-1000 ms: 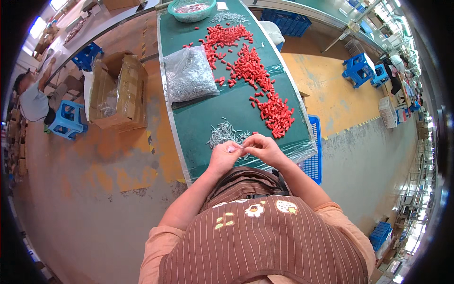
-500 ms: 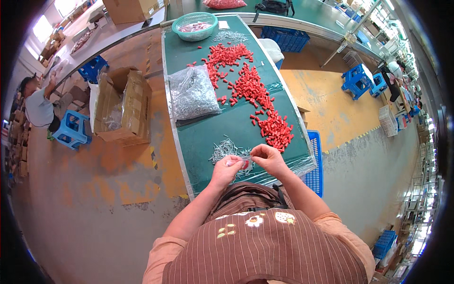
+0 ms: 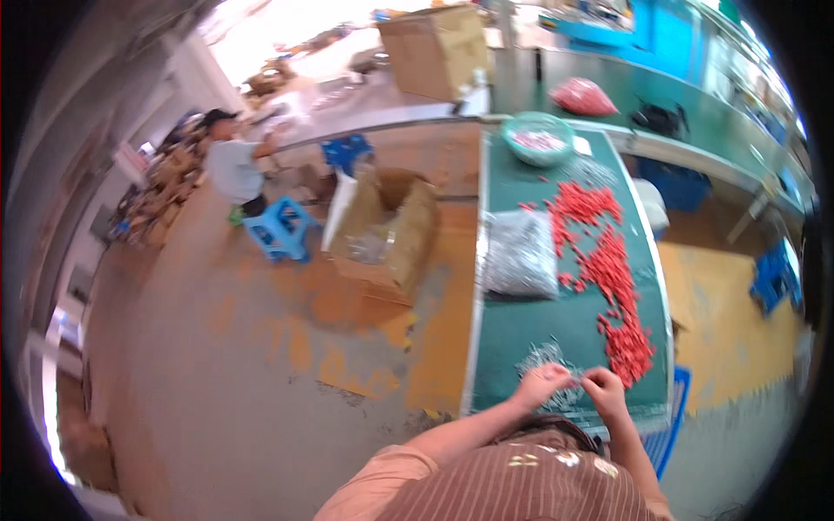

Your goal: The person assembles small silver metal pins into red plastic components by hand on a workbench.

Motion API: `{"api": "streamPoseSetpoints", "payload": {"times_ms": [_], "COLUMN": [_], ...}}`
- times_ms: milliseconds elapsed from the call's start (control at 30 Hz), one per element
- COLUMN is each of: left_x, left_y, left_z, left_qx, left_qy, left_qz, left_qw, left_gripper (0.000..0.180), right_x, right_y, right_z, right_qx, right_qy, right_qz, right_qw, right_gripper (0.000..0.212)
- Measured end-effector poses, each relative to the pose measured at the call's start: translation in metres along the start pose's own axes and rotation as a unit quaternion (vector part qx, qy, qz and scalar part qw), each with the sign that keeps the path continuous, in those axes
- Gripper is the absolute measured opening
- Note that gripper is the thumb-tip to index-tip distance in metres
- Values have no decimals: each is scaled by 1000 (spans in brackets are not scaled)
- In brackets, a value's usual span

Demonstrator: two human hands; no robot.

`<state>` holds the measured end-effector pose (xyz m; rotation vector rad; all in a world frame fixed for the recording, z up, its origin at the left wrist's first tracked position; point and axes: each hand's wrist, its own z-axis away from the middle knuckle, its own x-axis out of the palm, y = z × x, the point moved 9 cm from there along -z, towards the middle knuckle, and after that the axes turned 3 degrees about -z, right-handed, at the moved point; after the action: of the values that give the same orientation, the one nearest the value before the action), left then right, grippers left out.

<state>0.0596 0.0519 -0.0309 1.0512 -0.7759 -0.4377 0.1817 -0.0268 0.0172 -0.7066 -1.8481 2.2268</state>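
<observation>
My left hand (image 3: 546,385) and my right hand (image 3: 605,390) meet close together over the near end of the green table (image 3: 508,326). Both have their fingers pinched on what looks like a small clear plastic bag, which motion blur makes hard to see. Just beyond my left hand lies a loose pile of thin silvery metal pieces, like screws (image 3: 540,354). Small red plastic plugs (image 3: 627,352) spread in a long heap from beside my right hand toward the far end. A large clear bag of silvery pieces (image 3: 519,256) rests at the table's left edge.
A green basket (image 3: 514,152) stands at the table's far end, beside more silvery pieces (image 3: 595,171). An open cardboard box (image 3: 391,269) and a blue stool (image 3: 282,227) are on the floor to the left, near a seated person (image 3: 233,169). A blue crate (image 3: 673,425) stands right.
The whole view has swung left, so table and hands appear farther right and blurred. My hands stay close together over the near end; the red content seen between them is now indistinct.
</observation>
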Motion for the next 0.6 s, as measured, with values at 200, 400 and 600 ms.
{"api": "streamPoseSetpoints", "payload": {"times_ms": [200,400,600], "left_x": [-1,-6,18], "left_y": [6,2,-6], "left_z": [0,-10,-6], "left_qx": [20,25,28], "left_qy": [-15,-24,-47], "left_qz": [13,-62,-49], "left_qw": [1000,998,997], "left_gripper": [12,10,12], "right_x": [7,23,4], "right_y": [9,-8,-1], "right_z": [-9,-14,4], "right_qx": [16,-4,-1], "right_qy": [-7,-30,-22], "right_qz": [-18,14,22], "right_qw": [1000,999,1000], "right_gripper": [9,9,5]}}
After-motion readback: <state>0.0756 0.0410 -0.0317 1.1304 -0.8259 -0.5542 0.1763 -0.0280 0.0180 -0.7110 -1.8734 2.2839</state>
